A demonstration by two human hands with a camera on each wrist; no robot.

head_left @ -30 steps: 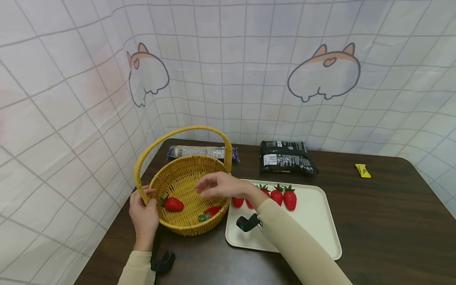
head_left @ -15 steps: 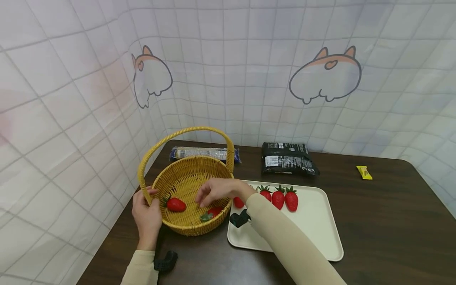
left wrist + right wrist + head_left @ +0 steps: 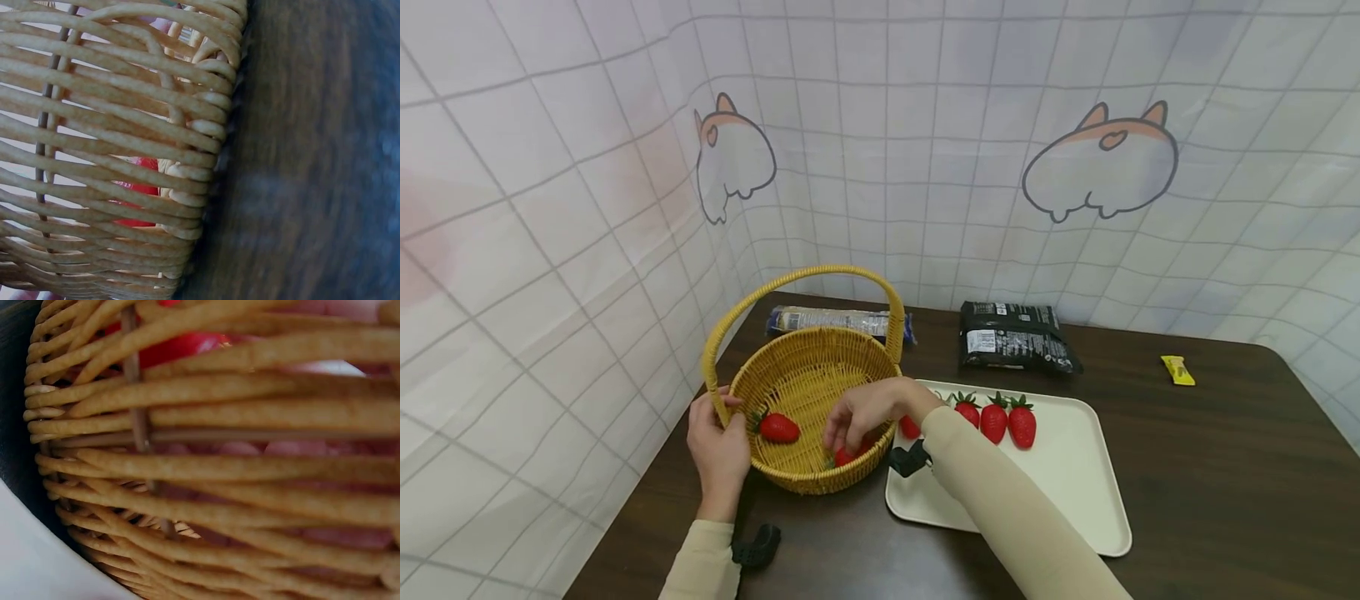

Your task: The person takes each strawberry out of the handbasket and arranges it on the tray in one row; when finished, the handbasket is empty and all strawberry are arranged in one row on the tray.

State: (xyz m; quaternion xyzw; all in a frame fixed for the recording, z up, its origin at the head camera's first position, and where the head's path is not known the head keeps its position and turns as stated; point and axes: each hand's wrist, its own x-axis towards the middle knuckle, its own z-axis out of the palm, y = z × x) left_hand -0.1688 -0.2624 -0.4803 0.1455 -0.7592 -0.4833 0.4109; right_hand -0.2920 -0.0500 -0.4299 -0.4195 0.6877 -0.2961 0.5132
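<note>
A yellow wicker basket [image 3: 816, 346] with a tall handle stands at the left of the table. My left hand [image 3: 721, 454] grips its left rim at the foot of the handle. Inside, one strawberry [image 3: 778, 428] lies on the left. Over a second strawberry [image 3: 846, 457] at the front right, my right hand [image 3: 871, 407] reaches down, thumb and fingers about the fruit and partly hiding it. Both wrist views are mostly filled by the basket's weave [image 3: 112, 94], with red fruit [image 3: 181, 350] glimpsed through the gaps.
Right of the basket, a cream tray [image 3: 1060, 475] bears several strawberries [image 3: 1022, 423], some behind the right forearm. Behind stand a long blue-ended packet [image 3: 842, 321] and a black packet [image 3: 1015, 337]. A small yellow wrapper [image 3: 1177, 370] lies far right. A patterned curtain hangs behind.
My right hand has lowered into the basket and closed in on the front right strawberry. My left hand keeps its grip on the rim. The view has shifted slightly.
</note>
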